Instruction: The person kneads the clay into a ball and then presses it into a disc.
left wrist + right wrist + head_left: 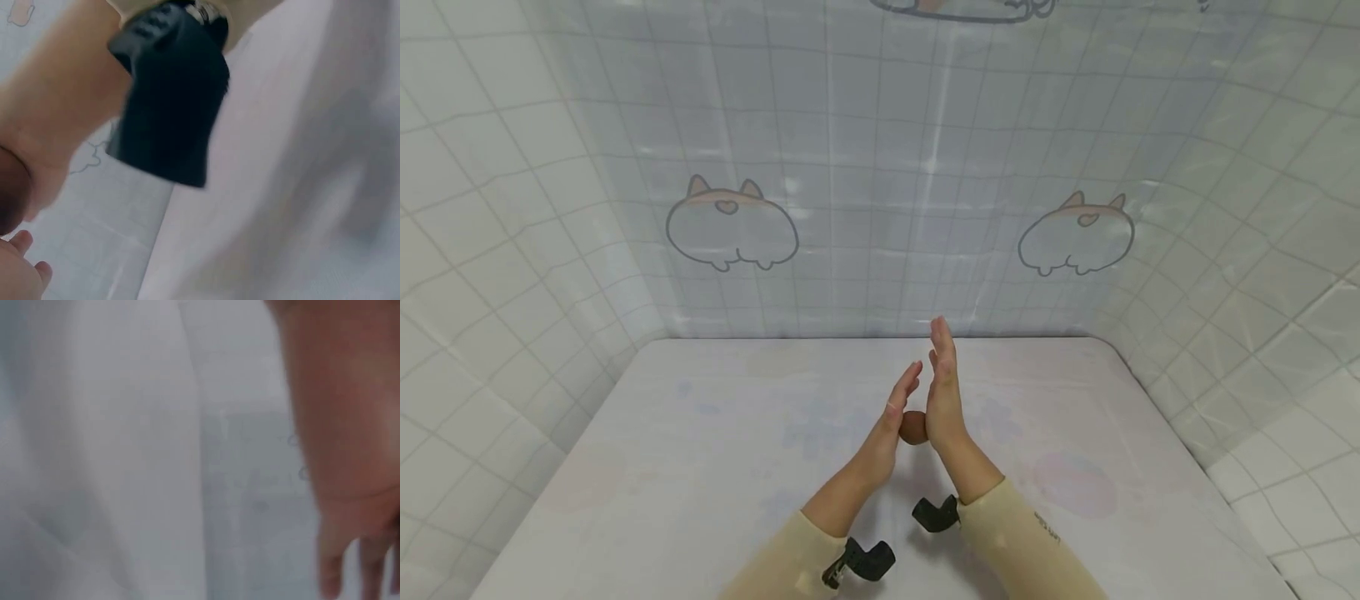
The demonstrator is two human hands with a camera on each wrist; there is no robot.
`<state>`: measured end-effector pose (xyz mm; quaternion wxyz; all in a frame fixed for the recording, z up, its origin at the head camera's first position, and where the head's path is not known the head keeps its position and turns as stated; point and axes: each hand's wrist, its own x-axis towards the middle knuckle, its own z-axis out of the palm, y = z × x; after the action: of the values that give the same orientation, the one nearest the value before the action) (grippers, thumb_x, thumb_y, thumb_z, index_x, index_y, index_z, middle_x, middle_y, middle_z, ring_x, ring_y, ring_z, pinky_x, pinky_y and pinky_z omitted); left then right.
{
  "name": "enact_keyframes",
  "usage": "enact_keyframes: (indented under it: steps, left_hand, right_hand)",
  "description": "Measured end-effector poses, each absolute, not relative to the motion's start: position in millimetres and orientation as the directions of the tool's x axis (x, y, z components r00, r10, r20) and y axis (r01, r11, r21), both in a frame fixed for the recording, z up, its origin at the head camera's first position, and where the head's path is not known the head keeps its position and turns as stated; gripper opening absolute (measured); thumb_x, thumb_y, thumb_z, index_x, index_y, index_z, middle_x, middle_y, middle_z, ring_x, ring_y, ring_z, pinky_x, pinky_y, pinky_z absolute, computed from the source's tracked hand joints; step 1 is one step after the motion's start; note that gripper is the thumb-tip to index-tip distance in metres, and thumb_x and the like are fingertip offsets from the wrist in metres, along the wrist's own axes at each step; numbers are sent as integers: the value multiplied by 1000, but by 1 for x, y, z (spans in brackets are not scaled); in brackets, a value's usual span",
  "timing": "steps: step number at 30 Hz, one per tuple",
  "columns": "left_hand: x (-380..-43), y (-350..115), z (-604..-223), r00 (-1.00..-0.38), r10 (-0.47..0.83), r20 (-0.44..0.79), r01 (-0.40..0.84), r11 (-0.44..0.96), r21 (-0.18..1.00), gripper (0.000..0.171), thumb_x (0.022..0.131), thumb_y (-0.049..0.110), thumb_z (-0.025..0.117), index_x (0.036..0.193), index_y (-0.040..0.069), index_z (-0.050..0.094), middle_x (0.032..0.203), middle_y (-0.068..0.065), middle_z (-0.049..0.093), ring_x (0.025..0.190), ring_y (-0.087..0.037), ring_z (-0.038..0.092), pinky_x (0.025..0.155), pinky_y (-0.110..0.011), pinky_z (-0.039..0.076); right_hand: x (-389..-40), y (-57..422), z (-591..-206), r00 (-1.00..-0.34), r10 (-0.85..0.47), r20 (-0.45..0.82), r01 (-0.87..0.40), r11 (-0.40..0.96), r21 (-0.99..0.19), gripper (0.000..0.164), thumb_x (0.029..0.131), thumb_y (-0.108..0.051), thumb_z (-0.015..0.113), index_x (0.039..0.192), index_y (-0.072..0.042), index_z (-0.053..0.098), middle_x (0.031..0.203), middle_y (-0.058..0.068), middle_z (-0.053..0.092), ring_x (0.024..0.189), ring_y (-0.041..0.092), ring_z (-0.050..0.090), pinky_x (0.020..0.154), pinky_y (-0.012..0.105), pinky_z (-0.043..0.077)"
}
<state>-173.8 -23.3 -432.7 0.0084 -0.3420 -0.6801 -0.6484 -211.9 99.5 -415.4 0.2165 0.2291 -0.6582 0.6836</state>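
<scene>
A small brown ball (913, 427) sits between the two palms, above the white table. On its left side, my left hand (887, 429) presses against it with the fingers straight and pointing up and away. My right hand (945, 396) flanks the ball from the other side, its fingers straight too and reaching farther forward. The fingertips of the two hands stand apart. In the left wrist view the ball (12, 190) is cut off by the left edge, with fingertips (24, 240) below it. The right wrist view shows a blurred forearm and hand with extended fingers (330, 569).
A pale, faintly patterned table (700, 467) lies beneath the hands. Behind it hangs a gridded curtain (880, 167) with cartoon animal prints, and similar sheets close in both sides. Black mounts (868, 560) jut from both beige sleeves (1022, 542).
</scene>
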Motion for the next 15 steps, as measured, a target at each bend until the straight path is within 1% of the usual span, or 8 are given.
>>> enact_keyframes:
  steps: [3,7,11,15]
  left_hand:
    - [-173,-23,-433,-743,437,506,513,-112,851,83,100,68,3,162,12,7,167,-11,6,150,-37,10,114,-68,4]
    - [-172,-23,-431,-719,402,566,565,-135,814,83,102,66,4,161,8,7,166,-16,6,150,-38,10,115,-66,4]
    - [-171,-24,-429,-729,360,582,571,-149,807,82,102,66,6,161,9,5,167,-13,4,151,-36,9,114,-68,2]
    - [-173,-24,-429,-751,314,581,569,-140,811,83,100,68,7,162,12,3,167,-10,2,152,-32,8,112,-72,2]
  right_hand:
    - [-214,100,-420,-806,-27,591,-591,-18,-806,87,99,-73,22,162,-14,11,166,3,15,152,21,15,119,53,14]
    - [-215,98,-425,-823,-64,564,-564,-15,-826,89,97,-75,23,162,-15,12,166,6,13,151,24,15,119,54,14]
    - [-212,95,-429,-838,-110,534,-535,-31,-845,88,97,-75,23,162,-17,13,166,8,13,151,27,15,119,55,11]
    - [-207,90,-433,-847,-166,506,-508,-35,-861,87,97,-75,21,162,-18,12,167,6,12,152,26,12,119,57,9]
